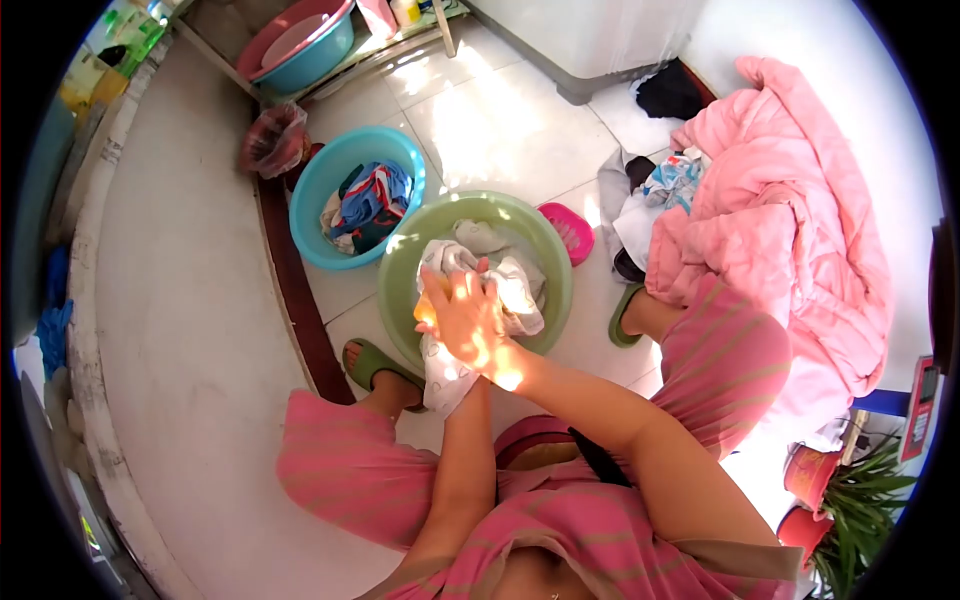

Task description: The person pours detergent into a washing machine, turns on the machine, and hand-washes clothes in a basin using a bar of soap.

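Over the green basin point(556, 275), my right hand point(467, 318) is closed around a yellow-orange bar point(430, 302) that looks like laundry soap, pressed against a white patterned garment point(447, 372). My left hand lies beneath, mostly covered by the garment and my right hand; its forearm point(466, 450) leads up into the cloth, which it appears to grip. Part of the garment hangs over my left wrist, and more pale wet cloth point(520, 290) bunches in the basin.
A blue basin point(408, 150) holding blue, red and dark clothes stands at the upper left. Beside the green basin lies a pink plastic dish point(568, 234). A pink quilted jacket or quilt point(790, 230) is heaped right. Stacked basins point(335, 45) and potted plants point(812, 475) sit farther out.
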The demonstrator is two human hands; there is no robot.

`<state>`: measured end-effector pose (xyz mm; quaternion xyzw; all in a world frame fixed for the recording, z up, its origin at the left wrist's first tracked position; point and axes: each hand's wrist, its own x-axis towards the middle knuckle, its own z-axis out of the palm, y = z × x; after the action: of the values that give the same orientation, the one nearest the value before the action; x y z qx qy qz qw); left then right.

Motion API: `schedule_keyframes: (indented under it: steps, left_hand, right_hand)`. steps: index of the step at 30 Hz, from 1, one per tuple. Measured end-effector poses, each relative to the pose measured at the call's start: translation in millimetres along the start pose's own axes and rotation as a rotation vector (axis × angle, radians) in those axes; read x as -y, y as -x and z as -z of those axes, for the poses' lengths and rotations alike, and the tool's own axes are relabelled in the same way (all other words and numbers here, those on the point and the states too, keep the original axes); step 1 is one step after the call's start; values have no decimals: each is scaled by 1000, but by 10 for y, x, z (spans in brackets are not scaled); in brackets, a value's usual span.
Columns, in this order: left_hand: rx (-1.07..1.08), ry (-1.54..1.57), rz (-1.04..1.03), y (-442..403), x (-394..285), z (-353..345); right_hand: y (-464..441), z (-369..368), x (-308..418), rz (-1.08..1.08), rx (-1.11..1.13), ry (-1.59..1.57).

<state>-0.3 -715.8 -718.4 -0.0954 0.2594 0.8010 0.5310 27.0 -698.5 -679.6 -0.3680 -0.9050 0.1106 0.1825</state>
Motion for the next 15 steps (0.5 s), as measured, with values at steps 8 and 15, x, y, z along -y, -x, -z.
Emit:
schedule_keyframes:
  steps: [8, 15]
  left_hand:
    - [-121, -13, -14, -2, -96, 57]
    - [-156, 98, 60, 23, 100, 264]
  right_hand:
    - [158, 50, 36, -43, -70, -86]
    - [-273, -257, -669, -363, -130, -14]
